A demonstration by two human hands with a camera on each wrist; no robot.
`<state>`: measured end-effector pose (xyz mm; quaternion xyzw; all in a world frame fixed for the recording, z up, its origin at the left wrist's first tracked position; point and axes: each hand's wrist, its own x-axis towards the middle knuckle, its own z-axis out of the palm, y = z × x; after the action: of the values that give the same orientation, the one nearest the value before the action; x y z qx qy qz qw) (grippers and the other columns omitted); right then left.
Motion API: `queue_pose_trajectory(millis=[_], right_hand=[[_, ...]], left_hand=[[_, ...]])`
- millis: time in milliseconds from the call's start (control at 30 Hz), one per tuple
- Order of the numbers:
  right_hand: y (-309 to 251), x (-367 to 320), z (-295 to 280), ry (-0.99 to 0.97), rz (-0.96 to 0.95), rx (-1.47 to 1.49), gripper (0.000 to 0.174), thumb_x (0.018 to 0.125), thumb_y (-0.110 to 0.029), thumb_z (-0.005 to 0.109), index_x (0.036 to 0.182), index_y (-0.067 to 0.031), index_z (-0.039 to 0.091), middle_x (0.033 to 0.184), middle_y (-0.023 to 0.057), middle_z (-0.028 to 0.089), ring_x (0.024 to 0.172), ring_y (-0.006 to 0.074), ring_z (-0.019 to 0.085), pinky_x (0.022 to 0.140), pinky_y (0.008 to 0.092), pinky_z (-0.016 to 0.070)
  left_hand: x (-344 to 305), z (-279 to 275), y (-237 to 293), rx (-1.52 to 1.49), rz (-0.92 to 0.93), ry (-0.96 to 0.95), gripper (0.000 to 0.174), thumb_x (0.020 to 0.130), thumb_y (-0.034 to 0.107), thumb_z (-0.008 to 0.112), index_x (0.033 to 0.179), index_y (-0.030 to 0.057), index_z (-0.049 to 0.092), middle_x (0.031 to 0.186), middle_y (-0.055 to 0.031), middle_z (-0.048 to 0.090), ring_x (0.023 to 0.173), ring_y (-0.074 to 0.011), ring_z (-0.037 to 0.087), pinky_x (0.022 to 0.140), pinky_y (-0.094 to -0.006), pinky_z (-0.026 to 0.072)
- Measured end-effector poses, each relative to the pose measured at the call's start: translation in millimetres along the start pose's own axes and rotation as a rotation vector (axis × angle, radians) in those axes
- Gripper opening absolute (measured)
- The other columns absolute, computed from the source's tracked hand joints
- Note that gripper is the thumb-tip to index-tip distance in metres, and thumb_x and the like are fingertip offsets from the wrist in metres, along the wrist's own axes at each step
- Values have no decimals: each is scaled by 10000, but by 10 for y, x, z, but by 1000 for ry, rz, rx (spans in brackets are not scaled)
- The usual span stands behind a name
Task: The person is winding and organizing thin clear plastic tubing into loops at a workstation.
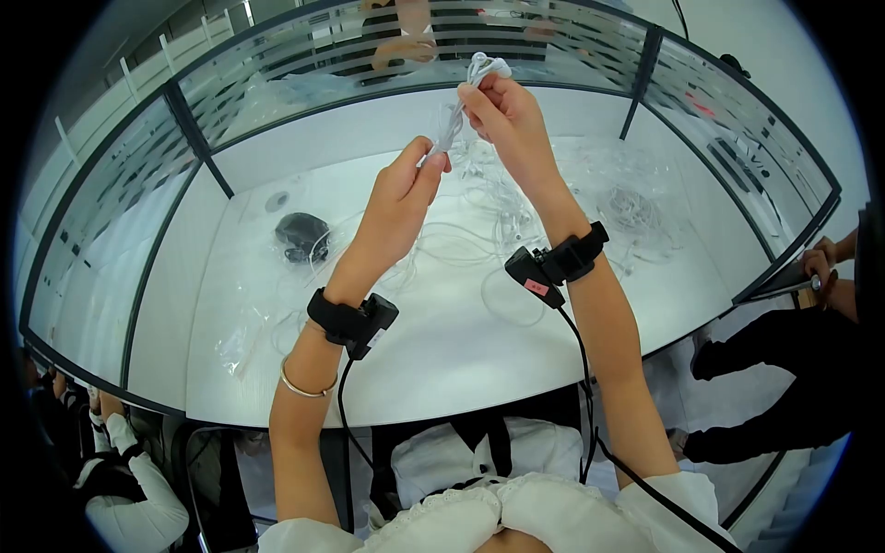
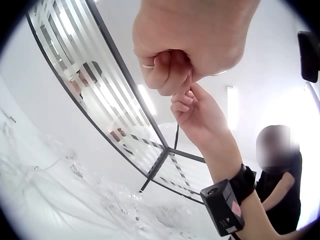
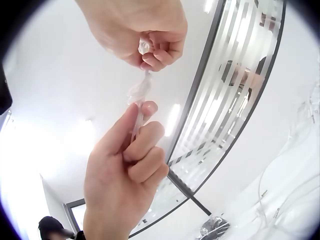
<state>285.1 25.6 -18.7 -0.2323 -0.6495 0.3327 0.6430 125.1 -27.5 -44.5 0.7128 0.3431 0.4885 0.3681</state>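
Both hands hold a folded bundle of thin white cable (image 1: 451, 124) up above the far part of the table. My left hand (image 1: 395, 203) pinches its lower end between thumb and curled fingers. The right hand (image 1: 518, 124) grips the upper end, where small loops and a white end piece stick out past the fingers. In the right wrist view, the bundle (image 3: 141, 91) spans the short gap between the right hand (image 3: 145, 30) above and the left hand (image 3: 125, 160) below. The left wrist view shows the left hand (image 2: 195, 40) hiding most of the cable, with the right hand (image 2: 197, 117) behind it.
Loose white cables (image 1: 461, 241) and clear plastic bags (image 1: 244, 341) lie across the white table (image 1: 433, 369). A dark bagged item (image 1: 301, 237) sits at the left. Another cable coil (image 1: 631, 210) lies at the right. Striped glass partitions (image 1: 415, 60) border the table; people stand beyond.
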Motion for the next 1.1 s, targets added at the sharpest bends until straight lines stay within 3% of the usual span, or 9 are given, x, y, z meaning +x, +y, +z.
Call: queue_pose_trajectory(millis=[133, 400, 500, 733, 900, 1000, 1100], right_hand=[[-63, 35, -96, -4, 32, 24, 217, 916, -203, 590, 862, 4, 553, 703, 4, 551, 631, 52, 459, 567, 203, 376], [-199, 46, -103, 76, -70, 133, 176, 905, -160, 592, 789, -41, 536, 641, -16, 471, 538, 59, 427, 493, 220, 329], [-232, 47, -113, 117, -111, 93, 179, 901, -164, 599, 787, -42, 536, 646, -13, 467, 546, 67, 435, 508, 227, 335], [-236, 73, -192, 159, -75, 88, 188, 898, -181, 602, 789, -39, 547, 652, -10, 463, 565, 84, 443, 538, 239, 350], [-283, 59, -294, -61, -42, 16, 171, 903, -196, 606, 839, -42, 568, 663, -13, 499, 546, 70, 453, 533, 220, 361], [-295, 41, -271, -203, 33, -50, 168, 907, -200, 606, 875, -37, 585, 673, -10, 527, 537, 67, 458, 517, 223, 364], [-254, -4, -199, -279, 91, -73, 171, 900, -193, 612, 888, -23, 590, 679, 1, 567, 554, 62, 489, 514, 221, 383]], left_hand=[[21, 30, 8, -3, 6, 11, 273, 1004, 280, 430, 846, 60, 470, 617, 55, 311, 553, -33, 249, 497, -220, 216], [47, 71, -59, -134, 6, -48, 253, 1011, 284, 436, 846, 92, 426, 713, 79, 314, 585, -3, 258, 497, -163, 214], [58, 119, -135, -37, 74, -6, 304, 1010, 302, 419, 840, 50, 410, 603, 31, 300, 565, -59, 238, 508, -246, 232], [33, 150, -120, 16, 69, -36, 291, 1012, 301, 410, 872, 46, 419, 605, 7, 335, 575, -91, 275, 528, -274, 274], [28, 108, -241, 86, 92, -39, 284, 995, 296, 440, 890, 32, 456, 603, -15, 405, 580, -124, 353, 557, -286, 334], [70, 27, -243, 87, -19, -131, 252, 961, 270, 505, 956, 18, 515, 722, -56, 533, 659, -137, 476, 657, -279, 411], [41, 79, -153, 260, 230, -119, 229, 953, 188, 514, 1081, 2, 551, 966, -57, 601, 876, -122, 561, 782, -251, 430]])
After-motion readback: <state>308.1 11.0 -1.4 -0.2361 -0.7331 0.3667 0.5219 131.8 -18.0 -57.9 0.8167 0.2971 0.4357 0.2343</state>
